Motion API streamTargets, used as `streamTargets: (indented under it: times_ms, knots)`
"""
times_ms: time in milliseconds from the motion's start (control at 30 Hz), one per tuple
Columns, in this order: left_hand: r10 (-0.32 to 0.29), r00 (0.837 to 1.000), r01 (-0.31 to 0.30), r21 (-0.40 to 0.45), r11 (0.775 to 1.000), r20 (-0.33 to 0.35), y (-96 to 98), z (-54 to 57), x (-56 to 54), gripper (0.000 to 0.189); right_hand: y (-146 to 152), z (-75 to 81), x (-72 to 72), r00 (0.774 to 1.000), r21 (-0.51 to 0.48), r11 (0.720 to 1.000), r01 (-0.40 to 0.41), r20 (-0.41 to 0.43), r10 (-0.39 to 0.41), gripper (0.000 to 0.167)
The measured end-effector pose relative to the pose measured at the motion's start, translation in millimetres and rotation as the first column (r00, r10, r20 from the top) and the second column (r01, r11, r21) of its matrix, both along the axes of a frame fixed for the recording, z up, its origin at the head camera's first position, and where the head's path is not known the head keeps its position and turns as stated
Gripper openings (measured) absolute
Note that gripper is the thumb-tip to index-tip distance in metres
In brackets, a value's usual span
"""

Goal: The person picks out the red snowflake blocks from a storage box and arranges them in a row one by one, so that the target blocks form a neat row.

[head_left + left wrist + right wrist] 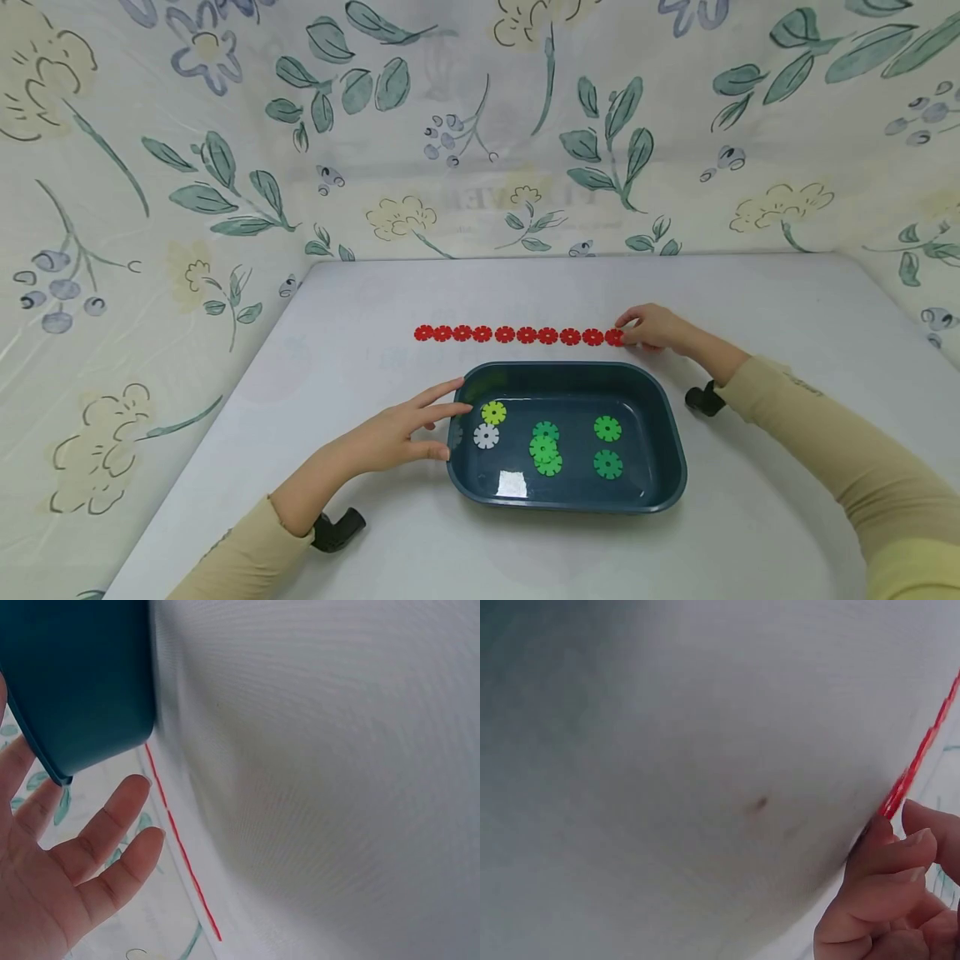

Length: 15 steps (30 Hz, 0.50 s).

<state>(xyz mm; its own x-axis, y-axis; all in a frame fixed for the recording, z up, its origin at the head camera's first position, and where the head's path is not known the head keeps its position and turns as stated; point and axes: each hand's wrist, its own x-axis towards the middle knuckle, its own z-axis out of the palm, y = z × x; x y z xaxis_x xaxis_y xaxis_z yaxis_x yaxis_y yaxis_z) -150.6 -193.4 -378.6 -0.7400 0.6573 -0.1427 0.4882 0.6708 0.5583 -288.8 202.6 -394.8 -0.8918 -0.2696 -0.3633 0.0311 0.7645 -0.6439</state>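
Several red notched discs (527, 335) lie flat in a straight row beyond the tray. At the row's right end, the thumb and fingers of my right hand (654, 327) pinch the last red disc (614, 337), partly hiding it. In the right wrist view, fingertips (915, 838) close in on the end of the red line. My left hand (401, 429) rests at the left rim of the dark blue tray (667, 417), fingers spread and loosely extended. From the left wrist view, that hand's fingers (124, 799) reach about the tray's rim.
Inside the tray lie a yellow-green disc (493, 412), a whitish clear disc (486, 436), an overlapping cluster of green discs (544, 450), and two separate green discs at right, one lighter (607, 428). Floral cloth (480, 167) hangs behind the white table (360, 308).
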Motion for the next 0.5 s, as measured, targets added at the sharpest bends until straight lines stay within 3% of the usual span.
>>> streamTargets:
  times_ms: [233,500]
  knots:
    - [0.002,1.000,-0.002,-0.005,1.000,-0.004,-0.7,2.1,1.1,0.059,-5.7,-2.0,-0.5,0.993,0.128,0.989,-0.069,-0.089,0.080,0.038]
    - [0.005,1.000,-0.005,-0.004,1.000,-0.002,0.5,2.0,1.7,0.060,-9.3,0.9,1.3,0.986,0.176,0.980,-0.094,-0.118,0.116,0.037]
